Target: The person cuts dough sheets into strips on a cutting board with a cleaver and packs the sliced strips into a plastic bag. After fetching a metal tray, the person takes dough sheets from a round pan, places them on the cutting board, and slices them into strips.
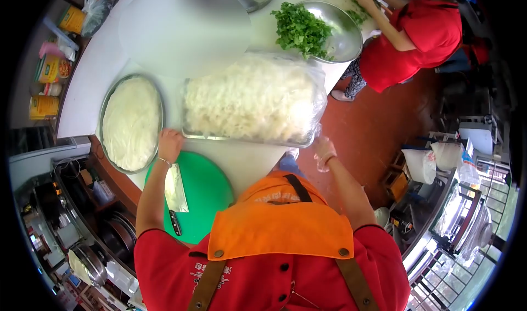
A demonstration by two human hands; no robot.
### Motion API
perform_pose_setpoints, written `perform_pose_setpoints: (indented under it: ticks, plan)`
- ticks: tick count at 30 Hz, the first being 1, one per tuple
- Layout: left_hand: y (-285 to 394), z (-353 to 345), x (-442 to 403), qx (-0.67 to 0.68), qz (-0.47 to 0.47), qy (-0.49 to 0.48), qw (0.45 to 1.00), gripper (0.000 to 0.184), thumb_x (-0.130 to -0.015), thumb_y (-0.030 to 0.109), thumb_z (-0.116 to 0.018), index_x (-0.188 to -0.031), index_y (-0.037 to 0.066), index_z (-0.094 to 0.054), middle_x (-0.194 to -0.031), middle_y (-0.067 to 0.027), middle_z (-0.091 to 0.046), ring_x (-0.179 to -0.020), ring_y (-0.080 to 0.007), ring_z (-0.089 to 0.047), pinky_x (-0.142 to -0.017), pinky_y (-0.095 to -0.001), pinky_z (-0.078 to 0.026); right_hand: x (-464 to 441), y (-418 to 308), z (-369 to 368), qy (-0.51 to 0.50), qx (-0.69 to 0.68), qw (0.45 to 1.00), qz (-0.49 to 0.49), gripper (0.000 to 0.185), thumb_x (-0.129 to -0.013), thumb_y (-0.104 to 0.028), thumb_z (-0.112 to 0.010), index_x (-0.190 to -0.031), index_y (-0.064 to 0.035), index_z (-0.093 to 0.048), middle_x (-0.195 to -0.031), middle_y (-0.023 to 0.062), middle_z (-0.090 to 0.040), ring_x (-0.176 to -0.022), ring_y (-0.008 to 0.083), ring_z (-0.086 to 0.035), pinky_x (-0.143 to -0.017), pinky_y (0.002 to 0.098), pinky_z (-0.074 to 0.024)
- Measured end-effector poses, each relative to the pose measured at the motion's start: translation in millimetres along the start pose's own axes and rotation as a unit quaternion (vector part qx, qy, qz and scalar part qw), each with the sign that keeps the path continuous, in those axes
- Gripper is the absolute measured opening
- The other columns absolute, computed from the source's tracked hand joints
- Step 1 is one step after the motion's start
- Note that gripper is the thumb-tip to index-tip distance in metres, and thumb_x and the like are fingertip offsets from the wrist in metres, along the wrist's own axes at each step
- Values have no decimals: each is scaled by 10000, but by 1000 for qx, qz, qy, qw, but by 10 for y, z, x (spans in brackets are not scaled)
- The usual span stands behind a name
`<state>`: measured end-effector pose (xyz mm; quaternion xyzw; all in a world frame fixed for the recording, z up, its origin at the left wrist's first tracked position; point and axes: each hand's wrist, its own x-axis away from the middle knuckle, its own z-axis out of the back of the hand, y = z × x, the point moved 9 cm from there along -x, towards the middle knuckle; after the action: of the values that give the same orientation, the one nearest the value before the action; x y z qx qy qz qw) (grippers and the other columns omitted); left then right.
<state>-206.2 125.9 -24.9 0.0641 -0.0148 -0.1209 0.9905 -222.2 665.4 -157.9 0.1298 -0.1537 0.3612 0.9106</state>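
Note:
My bare left hand (171,142) is closed at the near left corner of a rectangular metal tray (247,141), beside a round metal pan (163,111) of pale, smooth food. What its curled fingers hold is hidden. Pale, lumpy pieces fill the tray under clear plastic. My right hand (325,153), in a clear glove, is just off the tray's near right corner, its fingers somewhat apart and nothing visible in them. Below my left hand, a cleaver (176,187) with a black handle lies on a green round board (206,187).
A metal bowl (351,39) with leafy greens (301,30) stands at the table's far right. Another person (414,42) in red works there with greens. Shelves of packages (49,69) line the left; plastic bags (421,164) sit at right.

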Motion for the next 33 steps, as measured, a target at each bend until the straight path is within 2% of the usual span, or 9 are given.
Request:
perform_pose_setpoints:
  ticks: [5, 8, 11, 13, 15, 17, 21, 25, 33]
  plan:
    - [-632, -146, -423, 93, 189, 127, 969, 77, -781, 88, -645, -762, 59, -714, -875, -123, -650, -898, -330, -606, -848, -407, -495, -168, 890, 832, 1, -639, 643, -422, 201, -824, -190, -630, -972, -72, -698, -959, 101, -696, -906, 233, -669, -822, 379, -527]
    - [-1120, -758, -522, 219, 317, -12, 923, 99, -790, 71, -631, -830, 36, -715, -751, -112, -635, -679, -293, -610, -632, -377, -510, -762, 1041, 707, 115, -302, 913, -250, 178, -822, -173, -607, -946, -86, -699, -939, 86, -692, -946, 222, -656, -851, 374, -510]
    - [-1055, -951, -385, 545, 496, -4, 676, 74, -795, 74, -616, -812, 60, -687, -653, -27, -600, -572, -153, -570, -492, -286, -416, -942, 1123, 336, 183, -396, 867, -242, 176, -885, -126, -568, -996, -34, -669, -896, 56, -680, -830, 169, -639, -741, 320, -522]
    - [-1054, -1116, -321, 656, 469, 39, 590, 72, -810, 90, -611, -769, 106, -668, -665, 11, -577, -591, -104, -535, -497, -276, -393, -1200, 1203, -357, 298, -509, 784, -194, 177, -927, -95, -542, -1029, 1, -649, -868, 36, -671, -753, 133, -628, -669, 284, -529]
    - [-1065, -1136, -450, 599, 357, -5, 716, 108, -820, 108, -591, -720, 147, -582, -651, 22, -508, -615, -99, -527, -488, -278, -366, -850, 1137, 498, 186, -434, 807, -354, 269, -861, -69, -532, -1109, -10, -615, -1011, 113, -635, -932, 233, -599, -794, 365, -507]
    - [-1186, -1536, -536, 785, 317, -59, 529, 97, -862, 155, -581, -880, 70, -627, -802, -83, -649, -732, -262, -608, -610, -384, -477, -768, 1020, 821, 126, -399, 791, -446, 400, -795, -43, -522, -1190, -21, -580, -1153, 191, -598, -1110, 334, -571, -920, 446, -484]
    - [-1374, -1522, -732, 546, 441, 133, 699, 358, -947, 253, -511, -1139, -43, -570, -1075, -190, -635, -891, -298, -610, -798, -395, -504, -946, 998, 787, 94, -349, 786, -501, 289, -958, -148, -425, -1191, -35, -551, -1020, 118, -642, -947, 247, -638, -784, 367, -532]
    - [-1273, -1128, -799, 410, 442, 154, 783, 388, -945, 269, -508, -1087, -76, -615, -953, -188, -679, -751, -300, -592, -687, -423, -508, -698, 942, 561, 253, -616, 503, -550, 258, -831, -139, -605, -1065, -32, -609, -1077, 207, -642, -1021, 361, -622, -862, 444, -504]
    - [-782, -1096, -595, 391, 392, 167, 815, 394, -973, 212, -461, -1108, -129, -606, -1014, -283, -671, -845, -373, -635, -793, -435, -508, 627, 532, 637, 264, -600, 487, -577, 381, -766, -145, -638, -1128, -25, -642, -1148, 224, -642, -1133, 378, -589, -966, 437, -470]
